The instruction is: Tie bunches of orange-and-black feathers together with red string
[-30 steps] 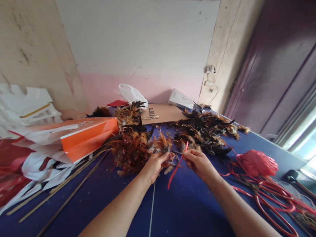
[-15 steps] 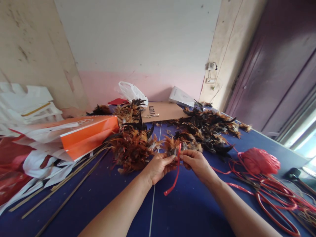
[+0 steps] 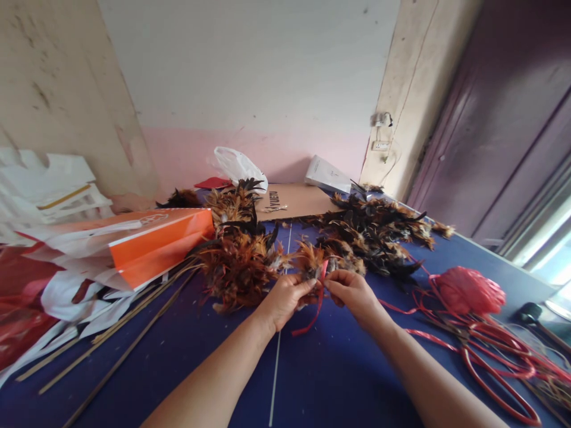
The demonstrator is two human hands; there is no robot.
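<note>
over the blue table [image 3: 334,380], the left hand [image 3: 288,297] pinches a feather bunch [image 3: 308,258] low, seemingly to avoid crushing it; just beside, the right hand [image 3: 350,289] grips a red ribbon [image 3: 320,303].

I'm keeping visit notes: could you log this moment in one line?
left hand: holds feather tuft | right hand: pinches red strip | rightward: red bundle | leftward: orange bag

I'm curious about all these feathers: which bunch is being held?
The small orange-brown bunch in the left hand, with a red strip at its right edge; the larger feather heaps lie on the blue table.
</note>
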